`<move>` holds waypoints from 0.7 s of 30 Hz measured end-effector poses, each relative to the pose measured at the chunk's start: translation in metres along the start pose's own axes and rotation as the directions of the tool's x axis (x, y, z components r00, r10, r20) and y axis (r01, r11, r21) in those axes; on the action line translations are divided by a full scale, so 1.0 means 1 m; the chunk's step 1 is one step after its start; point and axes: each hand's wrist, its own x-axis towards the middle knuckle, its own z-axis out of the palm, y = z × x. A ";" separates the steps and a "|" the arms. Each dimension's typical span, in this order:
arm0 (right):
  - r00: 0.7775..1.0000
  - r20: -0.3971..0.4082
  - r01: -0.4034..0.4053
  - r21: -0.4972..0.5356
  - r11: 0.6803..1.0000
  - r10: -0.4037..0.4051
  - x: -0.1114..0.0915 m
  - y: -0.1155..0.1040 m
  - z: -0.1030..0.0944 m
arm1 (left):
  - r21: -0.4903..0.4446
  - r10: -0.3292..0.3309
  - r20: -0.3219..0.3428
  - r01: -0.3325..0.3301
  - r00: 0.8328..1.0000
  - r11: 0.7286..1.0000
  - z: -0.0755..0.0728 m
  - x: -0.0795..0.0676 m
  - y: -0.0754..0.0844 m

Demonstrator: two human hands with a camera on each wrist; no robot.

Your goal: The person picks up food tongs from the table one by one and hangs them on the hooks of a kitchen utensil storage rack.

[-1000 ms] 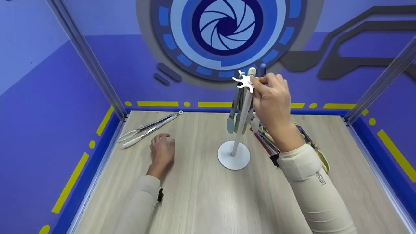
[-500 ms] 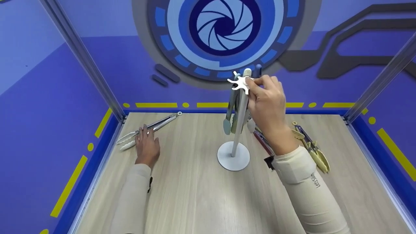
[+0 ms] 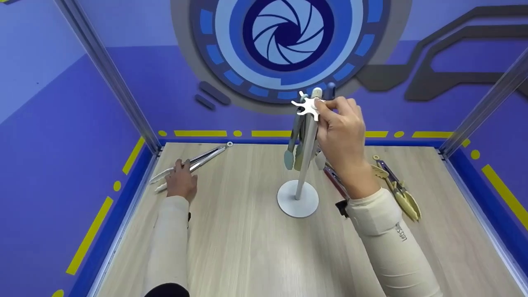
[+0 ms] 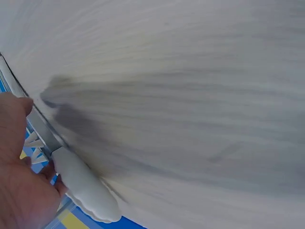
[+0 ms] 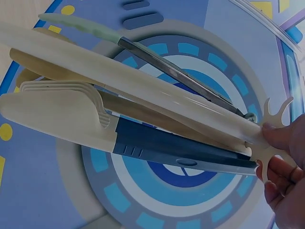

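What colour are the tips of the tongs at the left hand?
White; one tip shows best in the left wrist view.

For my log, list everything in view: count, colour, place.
stand: 1, white, mid-table
hung utensils: at least 3, blue, green and tan, on the stand
white-tipped tongs: 1, silver and white, left of stand
yellow-tipped tongs: at least 1, yellow and dark, right of stand
red-edged utensil: at least 1, red, partly hidden, right of stand
table: 1, pale wood, beneath
wall panels: 3, blue, back and sides
metal posts: 2, silver, back corners
wrist gear: 2, black, at cuffs
left hand: 1, cream sleeve, on white-tipped tongs
right hand: 1, cream sleeve, pinching stand top
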 end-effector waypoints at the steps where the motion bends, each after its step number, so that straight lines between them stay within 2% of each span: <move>1: 1.000 0.000 0.003 -0.003 1.000 -0.003 0.000 0.000 0.000 | 0.015 -0.001 0.005 0.001 1.000 1.000 0.000 0.000 -0.001; 7: 1.000 0.013 -0.014 0.017 1.000 0.014 -0.001 -0.002 0.002 | 0.045 -0.034 0.009 0.033 0.999 0.998 0.002 -0.004 -0.006; 13: 1.000 0.008 -0.025 0.020 0.999 0.025 0.000 0.000 0.000 | 0.044 -0.060 0.003 0.060 0.998 0.997 0.004 -0.008 -0.002; 21: 1.000 0.000 -0.025 0.029 0.999 0.025 0.000 -0.001 0.000 | 0.013 -0.062 0.002 0.061 0.998 0.998 0.007 -0.015 0.003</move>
